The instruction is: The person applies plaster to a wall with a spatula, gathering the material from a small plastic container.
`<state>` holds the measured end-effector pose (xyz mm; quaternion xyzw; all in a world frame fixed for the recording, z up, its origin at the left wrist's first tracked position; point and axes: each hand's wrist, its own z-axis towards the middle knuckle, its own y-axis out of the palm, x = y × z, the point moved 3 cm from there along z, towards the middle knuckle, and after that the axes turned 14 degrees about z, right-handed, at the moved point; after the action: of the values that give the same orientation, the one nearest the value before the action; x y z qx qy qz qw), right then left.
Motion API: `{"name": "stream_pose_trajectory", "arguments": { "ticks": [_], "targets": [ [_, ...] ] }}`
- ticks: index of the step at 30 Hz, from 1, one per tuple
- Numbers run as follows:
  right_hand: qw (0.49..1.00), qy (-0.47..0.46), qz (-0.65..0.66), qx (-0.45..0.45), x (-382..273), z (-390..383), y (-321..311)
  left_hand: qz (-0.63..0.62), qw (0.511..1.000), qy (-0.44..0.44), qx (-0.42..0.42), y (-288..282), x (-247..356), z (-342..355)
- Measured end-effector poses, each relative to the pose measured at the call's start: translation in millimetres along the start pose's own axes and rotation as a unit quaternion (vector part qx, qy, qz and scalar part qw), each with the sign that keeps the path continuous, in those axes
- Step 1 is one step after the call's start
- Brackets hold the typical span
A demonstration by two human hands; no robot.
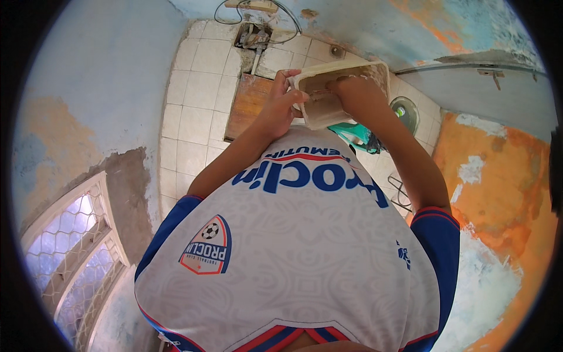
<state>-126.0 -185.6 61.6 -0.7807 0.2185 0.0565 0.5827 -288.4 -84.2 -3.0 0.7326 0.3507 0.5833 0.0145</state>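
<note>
A cream-coloured rectangular plastic tub (325,116) is held tilted in front of my chest, its open mouth turned toward me. Its inner walls look smeared with whitish residue. My left hand (279,107) is closed on the tub's left rim, thumb at the inner side and fingers outside. My right hand (359,97) reaches down inside the tub with its fingers curled against the far inner wall. The fingertips are hidden, so whatever they may hold cannot be made out.
Below lies a white tiled floor (196,88) with a brown wooden board (239,111). Beyond the board, a broken opening (253,38) shows pipework, near a black cable (298,22). A green package (358,138) and a round dark container (406,114) stand by the tub. Patchy walls (492,176) enclose the space.
</note>
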Motion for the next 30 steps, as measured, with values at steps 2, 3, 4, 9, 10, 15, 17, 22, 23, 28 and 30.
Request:
{"name": "stream_pose_trajectory", "arguments": {
  "ticks": [2,3,4,9,10,15,17,22,23,28,30],
  "targets": [
    [0.999,0.024,-0.028,0.001,0,3,0,-0.022,0.999,-0.025,0.003,1,5,-2],
    [0.999,0.037,-0.038,0.014,1,3,-2,-0.032,0.999,-0.034,0.005,2,8,-4],
    [0.997,0.047,-0.048,0.028,1,5,-5,-0.041,0.998,-0.042,0.007,1,10,-6],
    [0.996,0.021,-0.065,0.061,-11,4,-25,-0.057,0.998,-0.022,0.024,1,5,-5],
    [0.996,0.022,-0.07,0.051,-14,3,-26,-0.039,0.999,-0.022,0.029,3,6,-7],
    [0.998,0.0,-0.051,0.03,-19,6,-26,-0.09,0.996,0.019,0.008,-2,-5,-6],
    [0.999,-0.008,-0.045,0.015,-20,6,-21,-0.118,0.993,0.018,0.002,-3,-10,-9],
    [1.0,-0.018,-0.01,-0.008,-9,9,-4,-0.117,0.993,-0.001,0.001,-7,-18,-13],
    [1.0,-0.005,-0.002,-0.011,-7,8,-1,-0.113,0.994,-0.005,0.003,-8,-20,-14],
    [0.999,0.012,0.053,-0.003,7,1,11,-0.092,0.995,-0.026,0.001,-9,-26,-15],
    [0.999,0.022,0.038,0.016,10,-4,7,-0.064,0.997,-0.035,0.006,-7,-18,-18]
  ]
}}
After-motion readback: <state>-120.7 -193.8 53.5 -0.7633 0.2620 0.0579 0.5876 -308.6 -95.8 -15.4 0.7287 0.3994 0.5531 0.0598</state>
